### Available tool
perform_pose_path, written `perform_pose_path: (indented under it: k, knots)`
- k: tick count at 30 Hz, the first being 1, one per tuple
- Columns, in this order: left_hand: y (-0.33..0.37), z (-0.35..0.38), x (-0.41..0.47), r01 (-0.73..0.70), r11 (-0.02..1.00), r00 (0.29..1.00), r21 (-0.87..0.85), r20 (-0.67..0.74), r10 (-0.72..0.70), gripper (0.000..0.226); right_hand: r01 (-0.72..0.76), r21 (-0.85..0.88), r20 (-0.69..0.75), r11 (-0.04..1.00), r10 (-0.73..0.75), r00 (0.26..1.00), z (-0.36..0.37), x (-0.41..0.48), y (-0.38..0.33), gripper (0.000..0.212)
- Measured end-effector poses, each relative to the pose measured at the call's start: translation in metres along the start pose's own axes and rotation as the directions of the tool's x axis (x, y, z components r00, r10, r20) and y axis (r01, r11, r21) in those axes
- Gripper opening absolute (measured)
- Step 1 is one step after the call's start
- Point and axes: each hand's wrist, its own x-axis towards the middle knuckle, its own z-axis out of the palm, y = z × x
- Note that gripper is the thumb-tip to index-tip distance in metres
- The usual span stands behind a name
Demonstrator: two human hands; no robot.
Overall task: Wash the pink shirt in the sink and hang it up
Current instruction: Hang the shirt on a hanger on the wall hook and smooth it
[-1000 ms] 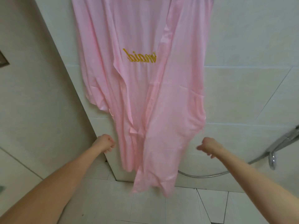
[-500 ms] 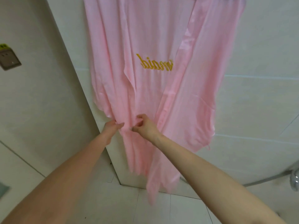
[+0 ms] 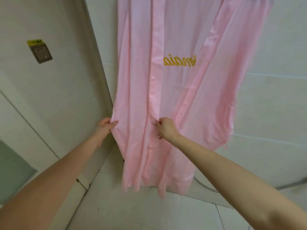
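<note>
We pinch the pink shirt (image 3: pixel 182 97) in both hands: our left hand (image 3: pixel 106 126) grips the outer edge of one front panel, and our right hand (image 3: pixel 167 128) nips the button band beside it. The cloth is drawn flat between them. The shirt hangs open against the tiled wall (image 3: pixel 274 105), and its top runs out of view, so we cannot see what holds it. We judge the washing done and the hanging in its smoothing stage. Next we would tug gently down and outward, then let go. A wall socket (image 3: pixel 41 53) sits well to the left.
</note>
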Motion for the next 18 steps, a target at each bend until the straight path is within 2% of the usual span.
perform_pose_path:
  k: [2,3,5,6,7,8,9,10,11,12,13,14,16,17,18]
  knots:
    - [-0.005,-0.015,0.002,-0.035,0.995,0.987,0.097,-0.152,0.050,0.027,-0.005,-0.131,0.118,0.991,0.021,0.993,-0.015,-0.008,-0.001,0.029]
    - [-0.004,-0.020,-0.001,-0.032,0.985,0.977,0.169,-0.201,0.066,0.032,-0.025,-0.129,0.265,0.991,0.059,0.962,-0.027,-0.015,-0.003,0.028]
    - [-0.001,-0.024,-0.006,-0.035,0.952,0.964,0.304,-0.243,0.112,0.035,-0.107,-0.012,0.560,0.994,0.095,0.823,-0.047,-0.034,-0.012,0.026]
    - [-0.001,-0.026,-0.006,-0.034,0.935,0.963,0.353,-0.238,0.124,0.036,-0.124,0.013,0.574,0.992,0.094,0.813,-0.054,-0.038,-0.014,0.026]
    - [0.002,-0.026,-0.008,-0.030,0.916,0.963,0.400,-0.234,0.133,0.037,-0.130,-0.008,0.503,0.991,0.117,0.856,-0.058,-0.036,-0.013,0.026]
    - [0.004,-0.026,-0.010,-0.018,0.898,0.962,0.439,-0.239,0.136,0.036,-0.080,-0.081,0.355,0.994,0.103,0.929,-0.062,-0.035,-0.010,0.028]
    - [0.008,-0.025,-0.012,-0.008,0.880,0.960,0.475,-0.244,0.140,0.032,-0.053,-0.166,0.271,0.985,0.097,0.958,-0.065,-0.036,-0.009,0.030]
    - [0.010,-0.025,-0.013,0.016,0.873,0.958,0.487,-0.258,0.126,0.021,-0.046,-0.152,0.326,0.987,0.094,0.941,-0.066,-0.041,-0.008,0.030]
    - [0.012,-0.024,-0.014,0.027,0.871,0.954,0.491,-0.274,0.125,0.011,-0.064,-0.110,0.442,0.992,0.107,0.891,-0.067,-0.047,-0.008,0.030]
    - [0.013,-0.024,-0.015,0.051,0.872,0.950,0.486,-0.294,0.109,0.017,-0.129,-0.042,0.579,0.991,0.130,0.805,-0.068,-0.057,-0.009,0.031]
    - [0.014,-0.025,-0.016,0.068,0.870,0.949,0.488,-0.300,0.094,0.024,-0.138,-0.046,0.610,0.989,0.137,0.781,-0.068,-0.064,-0.010,0.030]
    - [0.015,-0.026,-0.018,0.073,0.867,0.950,0.493,-0.299,0.090,0.024,-0.163,-0.057,0.553,0.985,0.168,0.816,-0.065,-0.063,-0.006,0.029]
    - [0.013,-0.027,-0.020,0.070,0.864,0.961,0.499,-0.265,0.075,0.019,-0.095,-0.159,0.261,0.983,0.135,0.956,-0.064,-0.056,0.003,0.020]
    - [0.010,-0.028,-0.019,0.057,0.866,0.969,0.497,-0.235,0.071,0.017,-0.072,-0.236,0.198,0.969,0.120,0.973,-0.064,-0.054,0.008,0.019]
    - [0.009,-0.027,-0.022,0.041,0.875,0.978,0.483,-0.199,0.064,0.016,-0.076,-0.204,0.266,0.976,0.130,0.955,-0.065,-0.058,0.009,0.020]
